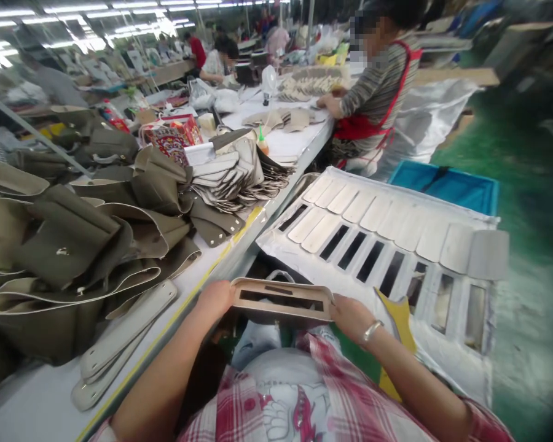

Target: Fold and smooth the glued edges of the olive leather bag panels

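Low in front of my lap, a bag body [283, 312] is stretched between both hands. Its rim and inside are beige, the outer side dark, and dark strips show within. My left hand [217, 299] grips one end, fingers partly hidden behind the edge. At the opposite end my right hand [351, 317] closes around the corner, its fingertips also partly out of sight. To the left on the table are long pale leather strips [124, 334] with holes at their ends. Beyond them, dark olive bag bodies [80, 239] are heaped.
Pale leather panels [387, 215] lie on a white slotted rack [299, 255] to my right. Stacked flaps [233, 172] and a red patterned box [171, 138] occupy the white table [299, 144]. A co-worker [378, 92] sits across; behind the rack is a blue bin [470, 190].
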The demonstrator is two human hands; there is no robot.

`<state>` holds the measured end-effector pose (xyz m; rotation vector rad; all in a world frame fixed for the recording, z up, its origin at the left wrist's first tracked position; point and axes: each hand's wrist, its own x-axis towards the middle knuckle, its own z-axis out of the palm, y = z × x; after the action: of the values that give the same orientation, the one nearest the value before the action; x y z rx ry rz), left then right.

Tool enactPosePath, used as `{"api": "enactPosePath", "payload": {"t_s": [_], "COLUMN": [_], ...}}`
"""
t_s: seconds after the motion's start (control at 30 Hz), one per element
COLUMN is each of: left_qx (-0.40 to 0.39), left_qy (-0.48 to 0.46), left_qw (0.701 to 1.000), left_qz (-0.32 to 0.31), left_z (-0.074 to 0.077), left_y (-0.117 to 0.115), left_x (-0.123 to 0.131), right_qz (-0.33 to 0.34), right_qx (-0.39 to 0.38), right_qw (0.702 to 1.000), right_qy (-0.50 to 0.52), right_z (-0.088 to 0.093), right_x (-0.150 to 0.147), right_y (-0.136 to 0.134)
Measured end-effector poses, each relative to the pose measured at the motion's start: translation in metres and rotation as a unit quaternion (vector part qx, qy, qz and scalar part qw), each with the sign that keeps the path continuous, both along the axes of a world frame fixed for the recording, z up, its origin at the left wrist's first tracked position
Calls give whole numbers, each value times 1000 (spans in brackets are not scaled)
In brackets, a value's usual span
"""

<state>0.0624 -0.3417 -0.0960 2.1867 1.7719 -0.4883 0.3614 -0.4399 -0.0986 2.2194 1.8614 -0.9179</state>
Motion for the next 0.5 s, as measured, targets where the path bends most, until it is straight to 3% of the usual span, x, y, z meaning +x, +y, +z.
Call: {"api": "enactPosePath", "payload": {"t_s": [0.17, 0.37, 0.5], "left_qx": [-10, -137, -146], "left_qy": [-12, -162, -160], "left_qw": [1000, 970, 969], "left_qz": [-4, 120, 120], "left_z": [-4, -13, -19], "left_y": [0, -8, -4], "left_x": [2, -11, -15], "right_qz": [-5, -33, -42], "right_qx": [-7, 27, 34], "right_qw": [1000, 999, 999], "right_qy": [-8, 5, -5], "right_z": [3, -4, -4], "right_x": [0, 5, -3], "right_y": [1, -15, -13]}}
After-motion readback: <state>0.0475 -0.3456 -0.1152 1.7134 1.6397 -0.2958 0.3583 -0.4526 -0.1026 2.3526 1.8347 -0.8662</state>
